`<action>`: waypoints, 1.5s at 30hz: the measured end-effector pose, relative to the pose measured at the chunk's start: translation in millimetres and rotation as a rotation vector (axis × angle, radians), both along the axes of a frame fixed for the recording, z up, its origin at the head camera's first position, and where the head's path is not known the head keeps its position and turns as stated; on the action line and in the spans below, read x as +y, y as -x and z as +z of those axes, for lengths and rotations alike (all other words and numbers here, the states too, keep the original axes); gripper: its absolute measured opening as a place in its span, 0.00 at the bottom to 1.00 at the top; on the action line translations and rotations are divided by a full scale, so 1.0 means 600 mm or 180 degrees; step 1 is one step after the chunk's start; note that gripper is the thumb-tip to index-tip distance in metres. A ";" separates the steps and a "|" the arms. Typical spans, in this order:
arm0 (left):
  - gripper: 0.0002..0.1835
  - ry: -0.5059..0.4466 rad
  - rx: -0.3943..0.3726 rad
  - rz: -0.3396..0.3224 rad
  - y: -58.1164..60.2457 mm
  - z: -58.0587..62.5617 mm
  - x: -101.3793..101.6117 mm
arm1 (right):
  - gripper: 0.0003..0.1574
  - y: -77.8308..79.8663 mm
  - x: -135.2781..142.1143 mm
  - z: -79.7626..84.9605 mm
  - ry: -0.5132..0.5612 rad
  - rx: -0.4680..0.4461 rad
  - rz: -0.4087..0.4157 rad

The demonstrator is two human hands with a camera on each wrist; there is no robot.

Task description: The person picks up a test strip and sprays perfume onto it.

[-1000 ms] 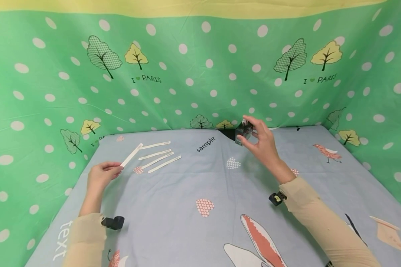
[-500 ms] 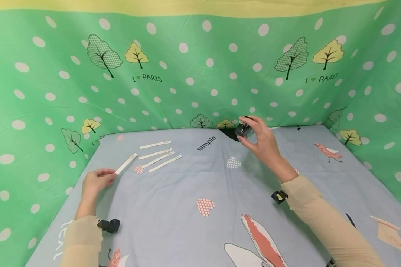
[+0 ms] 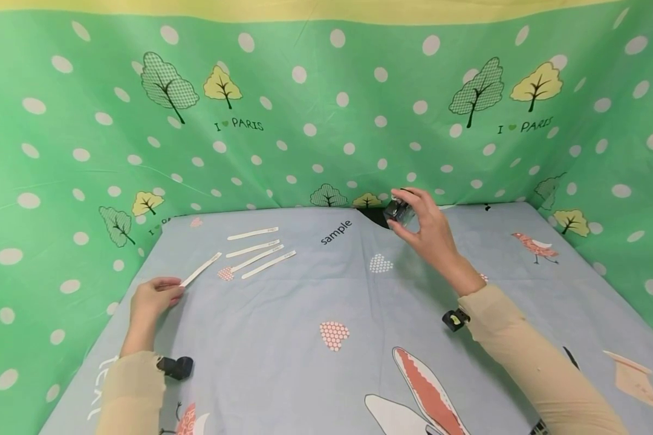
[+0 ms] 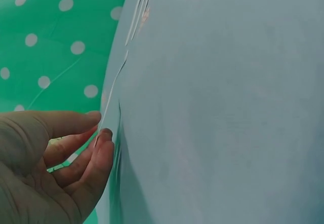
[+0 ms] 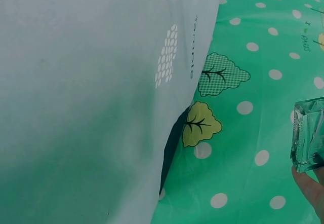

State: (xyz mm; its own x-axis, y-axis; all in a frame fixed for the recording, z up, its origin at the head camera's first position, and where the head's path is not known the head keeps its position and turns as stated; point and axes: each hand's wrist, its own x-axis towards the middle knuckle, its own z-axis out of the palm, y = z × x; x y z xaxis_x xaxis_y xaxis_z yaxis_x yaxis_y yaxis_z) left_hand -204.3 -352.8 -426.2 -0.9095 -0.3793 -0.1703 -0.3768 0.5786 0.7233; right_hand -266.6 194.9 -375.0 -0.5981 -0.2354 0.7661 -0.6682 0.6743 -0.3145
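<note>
My left hand [image 3: 155, 300] pinches a narrow white paper test strip [image 3: 201, 270] by its near end, above the left part of the cloth. In the left wrist view, the strip [image 4: 112, 91] appears nearly edge-on between thumb and fingertips. At the back of the table, my right hand [image 3: 434, 234] grips a small dark, clear-walled glass bottle, like a perfume bottle [image 3: 397, 212], between thumb and fingers, held tilted. Only the bottle's glass base corner [image 5: 305, 138] and a fingertip show at the right edge of the right wrist view.
Several more white paper strips [image 3: 253, 248] lie roughly side by side on the blue-grey printed tablecloth [image 3: 283, 362], right of my left hand. A green dotted curtain [image 3: 305, 115] rises behind the table and along both sides.
My left hand has drawn back left and toward me with its strip, away from the other strips. In my right hand, the bottle has tipped from near upright to tilted.
</note>
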 end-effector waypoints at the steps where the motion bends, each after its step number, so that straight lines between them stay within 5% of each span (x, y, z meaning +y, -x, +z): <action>1: 0.22 0.0013 0.0010 0.0002 0.000 0.000 0.000 | 0.41 0.000 0.000 0.000 0.0000 -0.0008 -0.0002; 17: 0.26 0.0515 -0.0014 -0.0006 0.001 0.009 0.000 | 0.40 -0.002 0.001 -0.004 0.0070 -0.0058 0.0025; 25: 0.24 0.0523 0.0318 -0.0150 0.011 0.022 0.037 | 0.40 -0.002 0.002 -0.004 0.0153 -0.0020 0.0098; 45: 0.18 0.0447 0.0416 -0.0677 0.045 0.015 0.132 | 0.41 -0.007 0.003 -0.007 0.0326 -0.0226 0.0111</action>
State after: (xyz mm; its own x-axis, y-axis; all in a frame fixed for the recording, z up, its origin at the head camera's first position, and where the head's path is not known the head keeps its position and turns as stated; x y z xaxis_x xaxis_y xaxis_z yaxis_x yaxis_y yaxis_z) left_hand -231.6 -273.6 -417.0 -0.9819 -0.1891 -0.0056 -0.1448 0.7326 0.6651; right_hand -262.4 196.5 -379.1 -0.6444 -0.1797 0.7433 -0.6644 0.6128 -0.4279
